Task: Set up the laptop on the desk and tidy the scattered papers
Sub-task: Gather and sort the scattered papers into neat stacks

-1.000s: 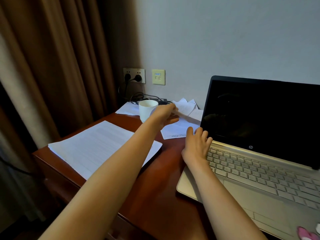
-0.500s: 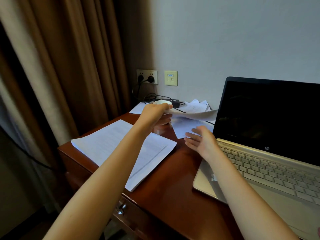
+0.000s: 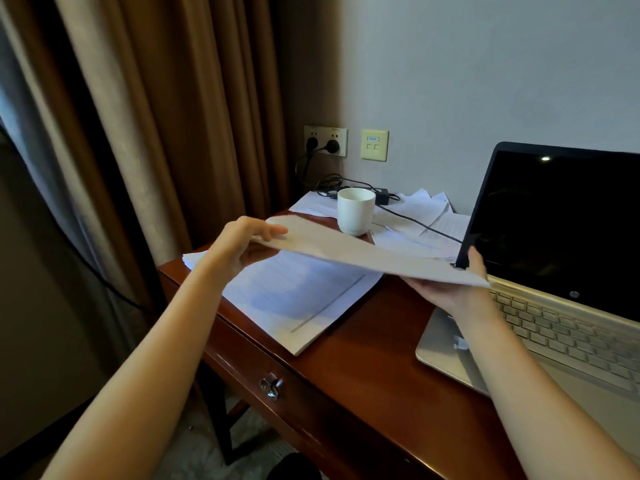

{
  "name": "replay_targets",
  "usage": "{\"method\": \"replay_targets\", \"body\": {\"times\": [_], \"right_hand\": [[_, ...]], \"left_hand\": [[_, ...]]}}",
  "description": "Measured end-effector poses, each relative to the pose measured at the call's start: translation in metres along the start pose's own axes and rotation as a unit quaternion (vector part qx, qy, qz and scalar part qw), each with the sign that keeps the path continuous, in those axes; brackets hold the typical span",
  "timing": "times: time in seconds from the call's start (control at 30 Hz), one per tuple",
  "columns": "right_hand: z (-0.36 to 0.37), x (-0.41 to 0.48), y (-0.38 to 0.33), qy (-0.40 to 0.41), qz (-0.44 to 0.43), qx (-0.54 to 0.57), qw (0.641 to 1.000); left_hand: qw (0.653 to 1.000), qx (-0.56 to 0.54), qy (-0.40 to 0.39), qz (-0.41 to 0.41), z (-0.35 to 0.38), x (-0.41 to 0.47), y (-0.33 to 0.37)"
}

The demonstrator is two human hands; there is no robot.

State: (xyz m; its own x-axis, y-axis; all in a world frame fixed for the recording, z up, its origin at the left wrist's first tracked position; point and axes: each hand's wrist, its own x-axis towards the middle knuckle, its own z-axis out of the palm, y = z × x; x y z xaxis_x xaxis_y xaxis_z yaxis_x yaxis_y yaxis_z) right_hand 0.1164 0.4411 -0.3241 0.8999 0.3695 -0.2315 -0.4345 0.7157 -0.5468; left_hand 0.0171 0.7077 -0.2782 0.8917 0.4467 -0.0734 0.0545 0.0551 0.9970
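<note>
A sheet of white paper (image 3: pixel 353 252) hangs in the air above the desk, held at both ends. My left hand (image 3: pixel 242 245) pinches its left edge between thumb and fingers. My right hand (image 3: pixel 450 289) is under its right end, thumb up against the edge. Below it a stack of printed papers (image 3: pixel 294 299) lies on the dark wooden desk (image 3: pixel 363 368). More loose sheets (image 3: pixel 419 216) lie at the back by the wall. The open laptop (image 3: pixel 554 306), screen dark, stands at the right.
A white cup (image 3: pixel 356 211) stands at the back of the desk among the loose sheets. A black charger cable (image 3: pixel 408 216) runs from the wall socket (image 3: pixel 325 142) over them to the laptop. Brown curtains (image 3: pixel 173 116) hang at the left. A drawer handle (image 3: pixel 272 388) sits on the desk front.
My left hand has drawn a sheet from the back pile toward me and lifted it. My right hand left the laptop's edge and took the sheet's right end from below.
</note>
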Motion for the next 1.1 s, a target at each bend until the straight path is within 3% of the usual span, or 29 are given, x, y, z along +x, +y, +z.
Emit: {"method": "replay_targets", "body": {"times": [0.07, 0.13, 0.2, 0.27, 0.37, 0.5, 0.63, 0.73, 0.9, 1.1], "right_hand": [[0.004, -0.005, -0.001, 0.018, 0.002, -0.166, 0.986], [0.006, -0.005, 0.003, 0.039, 0.003, -0.321, 0.946], [0.008, -0.003, 0.008, 0.063, -0.01, -0.385, 0.921], [0.01, 0.0, 0.011, 0.087, -0.063, -0.404, 0.908], [0.014, -0.003, 0.013, 0.055, -0.141, -0.348, 0.925], [0.016, -0.006, 0.017, 0.004, -0.113, -0.35, 0.93], [0.024, -0.01, 0.031, 0.042, -0.1, -0.512, 0.852], [0.028, -0.003, 0.044, 0.051, -0.107, -0.475, 0.872], [0.038, 0.0, 0.065, 0.033, -0.072, -0.436, 0.897], [0.034, 0.001, 0.078, 0.026, -0.068, -0.46, 0.885]], "left_hand": [[1.0, 0.01, 0.023, -0.016, -0.015, 0.004, -0.006], [0.998, 0.017, 0.06, -0.028, -0.024, 0.01, -0.011], [0.994, 0.051, 0.092, -0.03, -0.03, 0.015, -0.016], [0.989, 0.089, 0.111, -0.026, -0.034, 0.02, -0.019], [0.99, 0.075, 0.121, -0.022, -0.036, 0.022, -0.023], [0.985, -0.029, 0.169, -0.031, -0.043, 0.027, -0.027], [0.964, -0.123, 0.237, -0.02, -0.052, 0.03, -0.03], [0.963, -0.132, 0.234, -0.032, -0.053, 0.028, -0.032], [0.991, 0.001, 0.116, -0.065, -0.047, 0.017, -0.042], [0.961, 0.187, 0.202, -0.012, -0.05, 0.012, -0.06]]}}
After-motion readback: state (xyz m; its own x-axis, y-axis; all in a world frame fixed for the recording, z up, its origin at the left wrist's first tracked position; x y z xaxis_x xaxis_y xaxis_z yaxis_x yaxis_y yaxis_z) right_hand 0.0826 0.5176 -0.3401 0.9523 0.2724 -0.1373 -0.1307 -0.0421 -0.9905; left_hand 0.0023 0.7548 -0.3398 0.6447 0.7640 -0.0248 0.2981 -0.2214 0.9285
